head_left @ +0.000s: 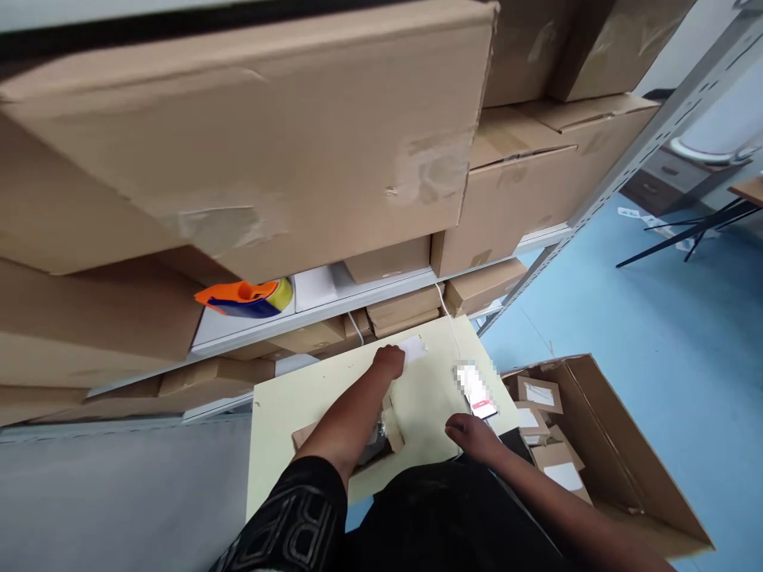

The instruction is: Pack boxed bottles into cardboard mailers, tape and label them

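My left hand reaches across the small pale table, its fingers closed at the near end of a white paper slip. Beneath my left forearm lies an open small cardboard box with something grey and shiny inside, partly hidden by the arm. My right hand is held closed over the table's right side, close to the near end of a phone with a lit screen. Whatever its curled fingers may hold does not show.
Large cardboard boxes fill the shelf ahead. An orange and blue tape dispenser rests on the shelf edge. At right on the blue floor, a big open carton holds several small labelled boxes. A white cable hangs onto the table.
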Demonstrator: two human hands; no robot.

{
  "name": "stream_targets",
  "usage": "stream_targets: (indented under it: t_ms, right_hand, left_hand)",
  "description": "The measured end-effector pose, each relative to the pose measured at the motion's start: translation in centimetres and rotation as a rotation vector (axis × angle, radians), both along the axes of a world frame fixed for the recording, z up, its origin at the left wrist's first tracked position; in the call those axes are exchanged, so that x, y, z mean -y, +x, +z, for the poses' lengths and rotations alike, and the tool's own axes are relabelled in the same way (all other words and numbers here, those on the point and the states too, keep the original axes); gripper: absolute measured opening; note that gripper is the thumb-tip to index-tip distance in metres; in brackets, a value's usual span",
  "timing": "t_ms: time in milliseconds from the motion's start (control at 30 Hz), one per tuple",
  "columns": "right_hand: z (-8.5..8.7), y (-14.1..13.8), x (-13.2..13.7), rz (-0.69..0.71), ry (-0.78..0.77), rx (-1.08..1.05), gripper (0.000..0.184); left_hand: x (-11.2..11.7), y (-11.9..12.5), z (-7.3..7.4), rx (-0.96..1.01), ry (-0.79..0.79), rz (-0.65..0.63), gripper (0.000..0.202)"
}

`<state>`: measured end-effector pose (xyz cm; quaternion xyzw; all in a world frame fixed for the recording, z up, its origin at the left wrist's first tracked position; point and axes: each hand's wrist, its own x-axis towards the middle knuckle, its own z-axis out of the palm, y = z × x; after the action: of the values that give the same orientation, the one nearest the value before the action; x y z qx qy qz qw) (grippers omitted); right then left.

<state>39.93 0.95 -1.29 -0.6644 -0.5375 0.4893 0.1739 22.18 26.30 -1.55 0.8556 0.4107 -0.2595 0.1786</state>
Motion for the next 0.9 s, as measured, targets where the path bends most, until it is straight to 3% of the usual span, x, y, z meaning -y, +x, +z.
stream_targets:
  t_ms: [133, 367, 700, 900]
  right_hand:
    - [-0.6, 2.1, -1.0, -0.008, -0.021, -0.019, 0.027]
    - [-1.5, 3.8, -2.4, -0.05, -0.069, -0.025, 0.027]
    - [-1.3, 2.8, -4.4, -0.022, -0.107, -0.053, 0.023]
    - [-1.2, 1.6, -5.1, 0.013, -0.101, -0.058, 0.024]
  left_hand:
    - [-1.7, 1.4, -1.9, -0.05, -0.006, -0.076, 0.037]
    - [-2.5, 2.1, -3.5, -0.066, -0.014, -0.138, 0.032]
    - [-2.9, 0.8, -4.6, -0.022, -0.062, -0.119, 0.025]
    - [-3.5, -0.8, -4.6, 0.053, -0.101, -0.089, 0.018]
